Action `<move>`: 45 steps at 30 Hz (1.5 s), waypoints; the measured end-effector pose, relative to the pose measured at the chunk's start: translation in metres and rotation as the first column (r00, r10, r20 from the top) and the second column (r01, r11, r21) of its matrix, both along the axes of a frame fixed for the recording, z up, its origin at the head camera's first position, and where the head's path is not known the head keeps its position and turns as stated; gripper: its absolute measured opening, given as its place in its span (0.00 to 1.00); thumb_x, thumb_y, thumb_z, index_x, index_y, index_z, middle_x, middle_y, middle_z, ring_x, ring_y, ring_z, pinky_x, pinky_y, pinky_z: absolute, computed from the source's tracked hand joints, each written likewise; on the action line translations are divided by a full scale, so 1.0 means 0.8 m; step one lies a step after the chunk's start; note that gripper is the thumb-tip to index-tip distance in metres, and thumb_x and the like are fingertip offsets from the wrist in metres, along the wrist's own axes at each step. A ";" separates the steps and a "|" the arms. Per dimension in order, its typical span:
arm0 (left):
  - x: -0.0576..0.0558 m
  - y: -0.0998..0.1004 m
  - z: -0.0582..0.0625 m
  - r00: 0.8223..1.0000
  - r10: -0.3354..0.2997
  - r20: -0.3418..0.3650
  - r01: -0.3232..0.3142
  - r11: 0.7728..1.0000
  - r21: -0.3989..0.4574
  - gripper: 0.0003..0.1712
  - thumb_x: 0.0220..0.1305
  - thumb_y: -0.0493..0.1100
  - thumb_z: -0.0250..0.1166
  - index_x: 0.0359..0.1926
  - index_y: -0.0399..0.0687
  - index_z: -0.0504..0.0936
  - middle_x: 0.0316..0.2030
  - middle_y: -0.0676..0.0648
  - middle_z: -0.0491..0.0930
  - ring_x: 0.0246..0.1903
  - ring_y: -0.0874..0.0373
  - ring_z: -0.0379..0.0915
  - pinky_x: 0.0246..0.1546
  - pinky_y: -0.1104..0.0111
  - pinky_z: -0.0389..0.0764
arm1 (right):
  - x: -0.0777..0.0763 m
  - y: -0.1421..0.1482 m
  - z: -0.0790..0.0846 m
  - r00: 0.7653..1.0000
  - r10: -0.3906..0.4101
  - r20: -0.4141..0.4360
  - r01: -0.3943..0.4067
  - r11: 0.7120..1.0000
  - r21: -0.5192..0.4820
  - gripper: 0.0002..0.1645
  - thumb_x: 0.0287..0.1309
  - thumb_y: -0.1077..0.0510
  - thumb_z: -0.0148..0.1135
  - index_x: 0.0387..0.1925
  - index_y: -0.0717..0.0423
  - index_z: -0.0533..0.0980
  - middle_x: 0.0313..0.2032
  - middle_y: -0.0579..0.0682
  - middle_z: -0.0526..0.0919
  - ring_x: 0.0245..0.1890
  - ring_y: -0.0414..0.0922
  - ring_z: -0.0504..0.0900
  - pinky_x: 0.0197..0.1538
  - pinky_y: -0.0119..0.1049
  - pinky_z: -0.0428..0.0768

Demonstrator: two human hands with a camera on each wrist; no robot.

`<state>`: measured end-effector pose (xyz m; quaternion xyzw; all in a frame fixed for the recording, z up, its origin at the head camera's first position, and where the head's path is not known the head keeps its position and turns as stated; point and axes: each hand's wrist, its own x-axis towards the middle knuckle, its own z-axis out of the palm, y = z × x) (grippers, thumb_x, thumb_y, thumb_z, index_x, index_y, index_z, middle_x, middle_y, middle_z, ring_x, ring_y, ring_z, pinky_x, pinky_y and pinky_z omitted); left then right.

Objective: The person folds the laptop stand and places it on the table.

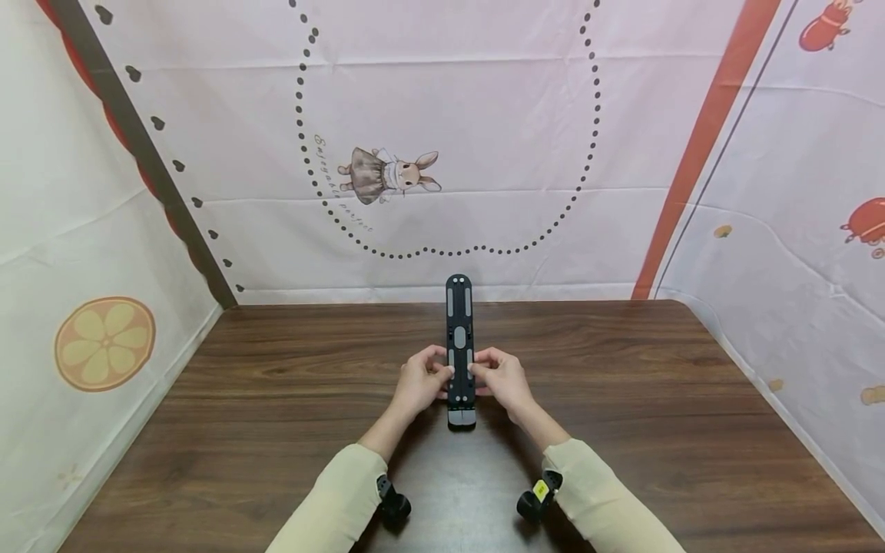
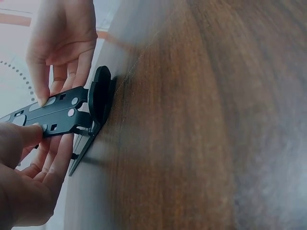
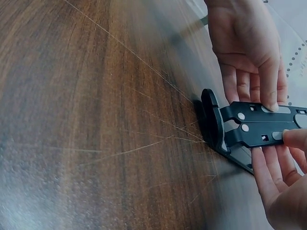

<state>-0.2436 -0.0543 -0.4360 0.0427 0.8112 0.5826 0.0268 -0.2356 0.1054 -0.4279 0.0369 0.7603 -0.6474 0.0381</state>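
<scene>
A black folding laptop stand with grey pads stands lengthwise at the middle of the table, its two bars side by side. My left hand pinches its left edge, thumb on a grey pad on top and fingers underneath. On the opposite edge my right hand grips in the same way. The left wrist view shows the bars of the stand raised at a slant, with the hinged lip end near the tabletop. From the right wrist view, a thin lower leg shows beneath the bars.
The brown wood-grain table reaches back to a printed cloth backdrop. More cloth hangs along the left and right sides. Small black cameras are strapped at both wrists, over pale sleeves.
</scene>
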 end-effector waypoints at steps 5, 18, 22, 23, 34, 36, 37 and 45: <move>0.001 0.000 0.000 1.000 0.000 0.003 0.000 1.000 -0.010 0.13 0.60 0.34 0.60 0.47 0.44 0.76 0.27 0.45 0.81 0.21 0.58 0.78 0.22 0.65 0.81 | 0.000 0.001 0.000 1.000 0.010 0.002 -0.010 1.000 -0.009 0.07 0.56 0.63 0.58 0.38 0.60 0.77 0.31 0.51 0.78 0.28 0.43 0.81 0.36 0.44 0.82; 0.002 -0.002 -0.001 1.000 0.018 -0.020 -0.018 1.000 -0.011 0.08 0.59 0.35 0.61 0.42 0.42 0.78 0.27 0.44 0.82 0.20 0.58 0.78 0.21 0.65 0.81 | -0.005 0.003 0.003 0.998 0.046 0.033 -0.047 0.999 0.009 0.08 0.57 0.63 0.59 0.39 0.61 0.76 0.33 0.53 0.79 0.29 0.44 0.82 0.36 0.46 0.81; 0.003 0.000 0.002 0.998 0.043 -0.039 -0.045 0.998 -0.040 0.07 0.58 0.35 0.62 0.40 0.41 0.79 0.25 0.45 0.82 0.20 0.58 0.79 0.22 0.65 0.81 | -0.005 0.003 0.005 0.998 0.051 0.024 -0.052 0.998 0.022 0.07 0.57 0.64 0.58 0.38 0.62 0.76 0.33 0.54 0.79 0.29 0.45 0.82 0.36 0.46 0.81; 0.004 0.000 0.002 0.998 0.050 -0.043 -0.052 0.998 -0.047 0.07 0.58 0.36 0.62 0.39 0.41 0.79 0.25 0.45 0.82 0.20 0.58 0.79 0.22 0.65 0.81 | -0.004 0.003 0.005 0.998 0.053 0.022 -0.054 0.998 0.026 0.07 0.57 0.64 0.58 0.38 0.62 0.76 0.33 0.54 0.79 0.29 0.45 0.82 0.36 0.46 0.81; 0.014 0.001 0.004 0.990 0.074 -0.119 -0.089 0.988 -0.129 0.10 0.54 0.39 0.66 0.38 0.41 0.79 0.25 0.46 0.83 0.18 0.60 0.77 0.18 0.70 0.77 | -0.005 0.004 0.004 0.997 0.071 0.018 -0.072 0.997 0.033 0.09 0.57 0.64 0.58 0.39 0.63 0.75 0.33 0.54 0.79 0.30 0.44 0.83 0.35 0.46 0.82; 0.017 0.001 0.004 0.989 0.070 -0.130 -0.090 0.984 -0.154 0.12 0.53 0.40 0.67 0.39 0.41 0.79 0.26 0.46 0.84 0.20 0.61 0.78 0.19 0.70 0.77 | -0.005 0.004 0.004 0.997 0.070 0.022 -0.071 0.997 0.036 0.08 0.57 0.64 0.58 0.39 0.62 0.75 0.33 0.54 0.79 0.30 0.44 0.82 0.35 0.45 0.82; 0.020 0.000 0.005 0.990 0.069 -0.127 -0.089 0.982 -0.165 0.13 0.53 0.41 0.68 0.40 0.41 0.79 0.26 0.47 0.84 0.22 0.61 0.78 0.20 0.71 0.77 | -0.005 0.004 0.003 0.997 0.070 0.024 -0.071 0.997 0.038 0.07 0.57 0.63 0.58 0.39 0.62 0.75 0.33 0.54 0.79 0.30 0.44 0.82 0.36 0.45 0.82; 0.042 -0.001 0.010 0.989 0.042 -0.140 -0.082 0.951 -0.299 0.18 0.51 0.47 0.69 0.41 0.44 0.79 0.29 0.50 0.84 0.30 0.60 0.81 0.30 0.67 0.79 | -0.005 0.006 0.003 0.997 0.067 0.025 -0.069 0.997 0.046 0.08 0.57 0.63 0.59 0.39 0.61 0.75 0.33 0.53 0.79 0.29 0.43 0.82 0.36 0.45 0.82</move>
